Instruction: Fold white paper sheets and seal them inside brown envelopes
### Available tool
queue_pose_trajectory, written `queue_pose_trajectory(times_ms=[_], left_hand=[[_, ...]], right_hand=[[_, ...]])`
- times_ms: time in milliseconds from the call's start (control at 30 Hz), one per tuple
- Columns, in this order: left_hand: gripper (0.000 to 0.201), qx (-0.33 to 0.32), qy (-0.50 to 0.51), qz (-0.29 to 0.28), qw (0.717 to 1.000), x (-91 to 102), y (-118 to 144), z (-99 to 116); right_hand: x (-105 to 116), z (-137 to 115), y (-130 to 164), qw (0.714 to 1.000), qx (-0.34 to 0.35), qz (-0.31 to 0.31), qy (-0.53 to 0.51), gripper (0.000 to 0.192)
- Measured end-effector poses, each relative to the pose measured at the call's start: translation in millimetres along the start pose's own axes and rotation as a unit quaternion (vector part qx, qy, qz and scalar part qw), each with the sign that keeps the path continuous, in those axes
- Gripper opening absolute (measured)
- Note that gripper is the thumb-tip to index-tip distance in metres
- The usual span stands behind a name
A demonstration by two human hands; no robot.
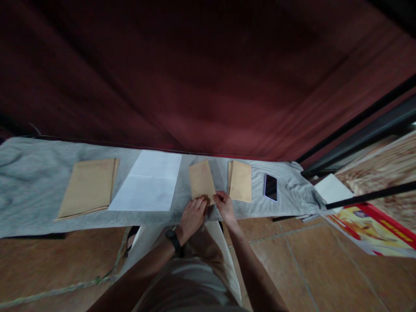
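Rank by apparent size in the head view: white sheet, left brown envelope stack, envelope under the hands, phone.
1. white sheet
2. left brown envelope stack, nearly the same as the sheet, so that order is unsure
3. envelope under the hands
4. phone

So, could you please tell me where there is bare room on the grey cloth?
The far left of the grey cloth, beyond the brown stack, is bare. The stretch from white sheet to phone is crowded; both hands touch the middle envelope.
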State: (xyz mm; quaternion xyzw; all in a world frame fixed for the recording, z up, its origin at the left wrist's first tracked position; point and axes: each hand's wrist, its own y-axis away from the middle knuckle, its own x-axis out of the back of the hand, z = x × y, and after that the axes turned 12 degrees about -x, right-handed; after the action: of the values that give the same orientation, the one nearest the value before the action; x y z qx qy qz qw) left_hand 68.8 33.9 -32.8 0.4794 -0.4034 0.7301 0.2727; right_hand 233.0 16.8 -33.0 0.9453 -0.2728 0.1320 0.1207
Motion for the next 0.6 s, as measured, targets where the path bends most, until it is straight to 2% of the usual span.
queue_pose_trajectory(times_ms=[133, 233, 300, 333, 367, 400, 467, 533, 567, 600], left_hand=[[0.031, 0.032, 0.024, 0.008, 0.999, 17.9, -14.3, 11.1], [0.03, 0.087, 0.09, 0.0, 0.992, 27.1, -22.8, 12.1], [0.029, 0.146, 0.186, 0.045, 0.971, 27.9, -26.1, 10.1], [0.027, 0.186, 0.248, 0.083, 0.947, 26.6, -27.3, 8.7], [0.025, 0.23, 0.315, 0.126, 0.912, 24.5, -28.2, 7.2], [0.023, 0.274, 0.383, 0.171, 0.866, 21.8, -28.8, 5.8], [0.021, 0.354, 0.519, 0.248, 0.737, 15.2, -29.2, 3.6], [0.022, 0.398, 0.615, 0.286, 0.618, 8.5, -28.0, 3.1], [0.023, 0.408, 0.643, 0.291, 0.579, 5.5, -26.7, 3.6], [0.024, 0.415, 0.657, 0.29, 0.558, 2.9, -25.2, 4.8]], right_hand=[[-0.5, -29.6, 16.2, 0.999, 0.047, 0.016, 0.021, 0.027], [-1.7, -52.5, 26.3, 0.992, 0.105, 0.012, 0.067, 0.028], [-2.6, -61.8, 30.8, 0.987, 0.134, -0.001, 0.088, 0.031], [-3.2, -63.3, 32.3, 0.985, 0.148, -0.005, 0.091, 0.031], [-4.0, -62.4, 33.4, 0.983, 0.16, -0.005, 0.09, 0.032], [-5.0, -58.9, 34.2, 0.981, 0.171, -0.001, 0.088, 0.032], [-7.8, -44.9, 35.0, 0.98, 0.178, 0.016, 0.087, 0.033], [-11.4, -24.1, 35.3, 0.983, 0.159, 0.03, 0.088, 0.035], [-13.3, -12.6, 35.2, 0.986, 0.139, 0.042, 0.085, 0.038], [-15.1, -1.3, 34.9, 0.988, 0.115, 0.055, 0.081, 0.041]])
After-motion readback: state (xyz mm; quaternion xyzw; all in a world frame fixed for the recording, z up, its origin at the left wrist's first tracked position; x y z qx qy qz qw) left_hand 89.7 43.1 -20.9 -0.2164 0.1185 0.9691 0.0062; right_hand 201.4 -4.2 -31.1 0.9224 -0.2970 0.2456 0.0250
